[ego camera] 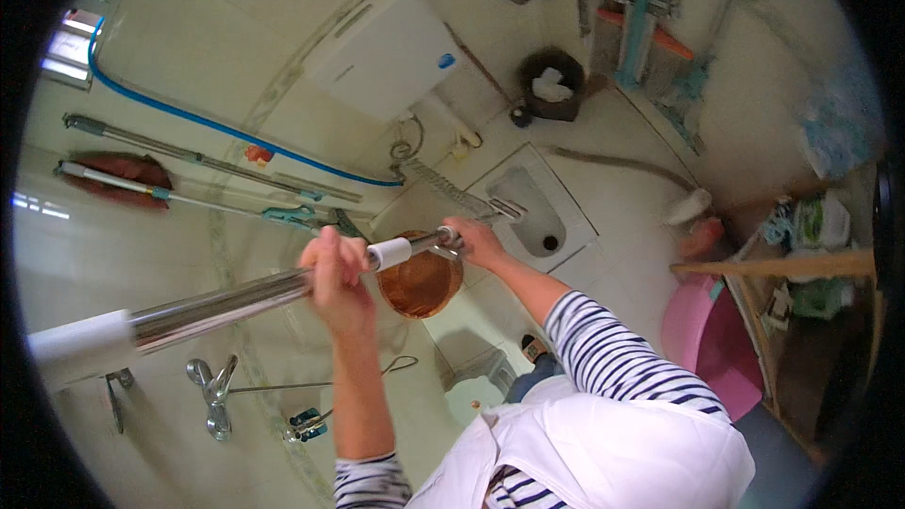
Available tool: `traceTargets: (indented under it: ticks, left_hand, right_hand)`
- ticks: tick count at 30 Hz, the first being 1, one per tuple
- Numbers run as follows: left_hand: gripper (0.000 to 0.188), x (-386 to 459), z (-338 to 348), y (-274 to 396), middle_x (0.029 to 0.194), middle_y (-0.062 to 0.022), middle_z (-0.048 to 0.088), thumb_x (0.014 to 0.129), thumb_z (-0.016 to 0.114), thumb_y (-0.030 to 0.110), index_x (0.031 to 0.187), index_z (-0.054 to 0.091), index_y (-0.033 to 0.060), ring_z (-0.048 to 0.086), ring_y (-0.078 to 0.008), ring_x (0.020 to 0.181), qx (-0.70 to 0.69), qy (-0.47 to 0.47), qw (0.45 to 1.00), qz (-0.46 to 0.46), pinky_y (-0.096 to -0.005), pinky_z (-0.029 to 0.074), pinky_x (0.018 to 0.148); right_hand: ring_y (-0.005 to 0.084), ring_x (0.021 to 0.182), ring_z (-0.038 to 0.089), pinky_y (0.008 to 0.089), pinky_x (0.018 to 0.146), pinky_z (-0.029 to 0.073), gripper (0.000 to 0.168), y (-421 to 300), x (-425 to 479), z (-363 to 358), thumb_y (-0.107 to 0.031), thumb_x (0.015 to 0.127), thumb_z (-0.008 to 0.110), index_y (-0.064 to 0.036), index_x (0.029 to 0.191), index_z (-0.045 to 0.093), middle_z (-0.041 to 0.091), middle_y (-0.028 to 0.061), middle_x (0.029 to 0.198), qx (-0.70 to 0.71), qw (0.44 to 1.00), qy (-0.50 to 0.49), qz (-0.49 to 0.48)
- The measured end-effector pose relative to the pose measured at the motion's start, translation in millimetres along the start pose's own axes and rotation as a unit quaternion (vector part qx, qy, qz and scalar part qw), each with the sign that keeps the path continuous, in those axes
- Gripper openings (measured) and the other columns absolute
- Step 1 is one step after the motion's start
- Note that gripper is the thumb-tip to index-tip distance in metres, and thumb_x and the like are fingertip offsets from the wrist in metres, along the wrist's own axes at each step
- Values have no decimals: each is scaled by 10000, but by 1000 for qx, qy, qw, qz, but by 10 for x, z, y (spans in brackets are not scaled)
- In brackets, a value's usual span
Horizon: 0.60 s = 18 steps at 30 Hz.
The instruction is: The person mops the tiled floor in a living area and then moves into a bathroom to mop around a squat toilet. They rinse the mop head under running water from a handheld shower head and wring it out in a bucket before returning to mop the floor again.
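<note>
A shiny metal pole with white sleeves [233, 304] runs from the left edge of the picture to the middle. My left hand [339, 279] is closed around its metal section, thumb side up and slightly blurred. Around the narrower far part, just past a white collar, my right hand [479, 244] is closed; its fingers partly hide that end. Below the pole, between the two hands, is a round copper-coloured basin [421, 283]. Beyond my right hand a flat, light-coloured piece [508, 208] lies over the squat toilet [537, 219]; whether it joins the pole cannot be told.
A white cistern [385, 49] hangs on the tiled wall, near a blue hose [240, 133] and mop poles [191, 155]. Behind the toilet stands a dark waste bin [527, 78]. A pink tub [689, 325] and wooden rack [778, 265] are at right. Taps [215, 396] project from the left wall.
</note>
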<state>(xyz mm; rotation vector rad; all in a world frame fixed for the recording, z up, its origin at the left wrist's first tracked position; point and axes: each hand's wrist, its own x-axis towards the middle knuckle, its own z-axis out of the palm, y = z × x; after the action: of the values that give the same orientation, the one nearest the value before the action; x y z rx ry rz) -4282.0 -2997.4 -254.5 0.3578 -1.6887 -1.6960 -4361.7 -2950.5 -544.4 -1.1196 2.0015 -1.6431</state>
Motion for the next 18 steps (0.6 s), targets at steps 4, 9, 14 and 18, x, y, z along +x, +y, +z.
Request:
traceTargets:
  ticks: [4,9,14,18]
  left_hand:
    - [354,40,-88,939,487,26,297,918,416,211,577,357,135,299,-96,457,18,42,999,12,-277,278,547]
    - [350,-41,7,2093,468,44,300,945,373,198,601,322,160,289,-65,434,92,-67,993,18,-230,262,530]
    - [374,168,-380,1783,482,49,298,907,469,233,569,332,150,271,-78,469,44,13,994,100,-242,247,518]
    - [283,195,-349,265,517,28,254,881,444,213,621,387,118,270,-99,468,19,23,998,64,-267,245,480]
  right_hand:
    - [305,982,533,400,791,451,459,349,-102,19,-14,685,644,-145,1105,512,530,96,1124,84,991,-37,101]
    - [303,1004,516,397,817,433,504,1064,-243,340,-15,629,680,-130,1088,508,568,88,1022,-77,994,-26,71]
    - [329,919,524,407,787,419,438,774,-225,333,-20,610,680,-98,1014,530,566,121,984,-39,998,27,-42]
    - [330,987,525,406,800,449,543,43,54,104,-15,563,697,-80,1068,507,558,116,1057,-5,996,49,-75]
